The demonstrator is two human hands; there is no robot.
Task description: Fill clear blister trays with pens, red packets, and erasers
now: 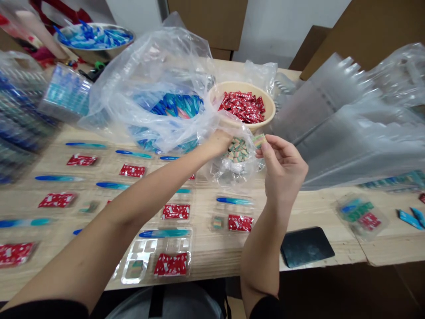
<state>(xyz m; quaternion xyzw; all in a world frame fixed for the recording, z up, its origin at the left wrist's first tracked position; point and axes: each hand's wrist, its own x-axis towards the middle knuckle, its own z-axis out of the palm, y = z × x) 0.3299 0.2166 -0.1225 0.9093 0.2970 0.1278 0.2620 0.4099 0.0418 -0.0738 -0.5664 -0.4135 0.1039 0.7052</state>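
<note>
Here our right hand (284,167) pinches what looks like a small greenish chip (259,140), just beside the bag (232,175) of chips (237,150). Our left hand (217,142) lies at that bag's mouth, fingers hidden, so we cannot tell its grip.

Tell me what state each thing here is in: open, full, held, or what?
small clear bag: open, green pieces inside.
left hand: reaching into that bag, fingers hidden.
right hand: fingers pinching one green piece.
beige bowl: full of red packets.
large clear bag: open, blue items inside.
nearest blister tray: partly filled.
phone: flat, screen dark.
</note>
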